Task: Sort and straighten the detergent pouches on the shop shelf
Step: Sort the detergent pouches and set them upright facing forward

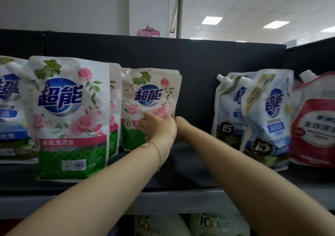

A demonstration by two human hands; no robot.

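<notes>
A small rose-print pouch point(148, 97) stands upright at the back of the dark shelf point(190, 166), with more of the same kind behind it. My left hand point(157, 128) lies flat on its lower front. My right hand point(181, 126) grips its right edge, fingers hidden behind the pouch. A larger rose-print pouch point(72, 116) stands at the shelf front to the left. Two blue-and-white pouches point(266, 116) lean to the right of a gap. A red-and-white pouch point(315, 123) stands at the far right.
A blue-labelled pouch point(10, 112) sits at the left edge. The shelf's grey front rail point(181, 201) runs across below my arms. Pale pouches point(213, 225) show on the lower shelf. A black back panel point(181, 57) closes the shelf behind.
</notes>
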